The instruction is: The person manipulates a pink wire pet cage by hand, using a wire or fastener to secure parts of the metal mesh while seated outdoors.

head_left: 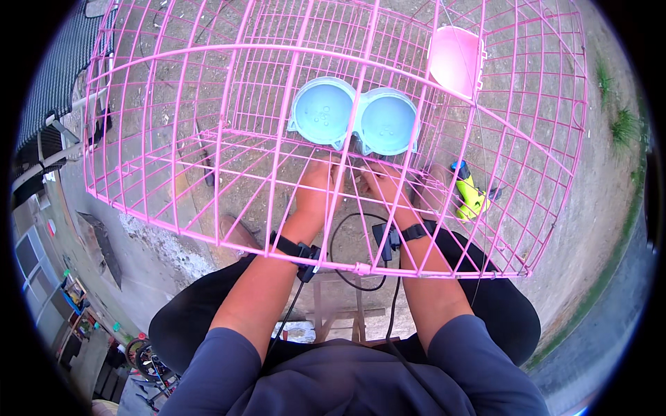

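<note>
A pink wire cage (291, 48) spreads in front of me, its bars crossing over both my forearms. Within its outline is a light blue double bowl (321, 111), two round cups joined side by side with small holes in their bottoms. Just below the left cup, my left hand (319, 182) is closed, its fingertips partly hidden. My right hand (383, 179) is at the same height under the right cup, fingers bent together as in a pinch. Both hands are close to the cage wires by the bowl's lower edge; what they grip is hidden.
A pink plastic dish (456, 61) is at the cage's upper right. On the ground to the right lies a yellow-green and blue tool (471, 194). Black straps with cabled devices (305, 258) circle my wrists. Grass tufts (626, 127) grow at far right; a bicycle (149, 364) is at lower left.
</note>
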A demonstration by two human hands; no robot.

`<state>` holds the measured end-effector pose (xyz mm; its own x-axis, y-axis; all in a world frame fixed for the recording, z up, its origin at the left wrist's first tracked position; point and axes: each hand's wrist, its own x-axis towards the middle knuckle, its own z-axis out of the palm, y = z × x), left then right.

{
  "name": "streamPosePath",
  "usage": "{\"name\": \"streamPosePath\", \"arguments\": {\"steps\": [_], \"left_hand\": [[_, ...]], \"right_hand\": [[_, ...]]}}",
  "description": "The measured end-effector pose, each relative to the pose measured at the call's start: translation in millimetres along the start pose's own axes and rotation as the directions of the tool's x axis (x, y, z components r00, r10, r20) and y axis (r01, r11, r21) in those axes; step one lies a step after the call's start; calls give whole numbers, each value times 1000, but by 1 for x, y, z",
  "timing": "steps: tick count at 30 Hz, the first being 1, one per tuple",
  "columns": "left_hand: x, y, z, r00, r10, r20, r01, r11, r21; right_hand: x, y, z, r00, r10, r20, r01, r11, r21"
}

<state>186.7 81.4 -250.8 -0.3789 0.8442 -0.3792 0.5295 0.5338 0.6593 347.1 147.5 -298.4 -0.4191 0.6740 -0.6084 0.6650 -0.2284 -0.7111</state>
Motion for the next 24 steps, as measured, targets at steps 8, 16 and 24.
{"name": "streamPosePath", "arguments": {"steps": [8, 16, 24], "left_hand": [[1, 1, -6, 945, 320, -67, -313, 945, 97], [12, -14, -6, 965, 220, -142, -207, 973, 104], [8, -18, -2, 984, 133, -114, -135, 991, -9]], "right_hand": [[-8, -18, -14, 997, 37, 68, -39, 999, 32], [-24, -63, -25, 876, -221, 429, 339, 914, -222], [-90, -177, -56, 605, -141, 784, 483, 847, -221]]}}
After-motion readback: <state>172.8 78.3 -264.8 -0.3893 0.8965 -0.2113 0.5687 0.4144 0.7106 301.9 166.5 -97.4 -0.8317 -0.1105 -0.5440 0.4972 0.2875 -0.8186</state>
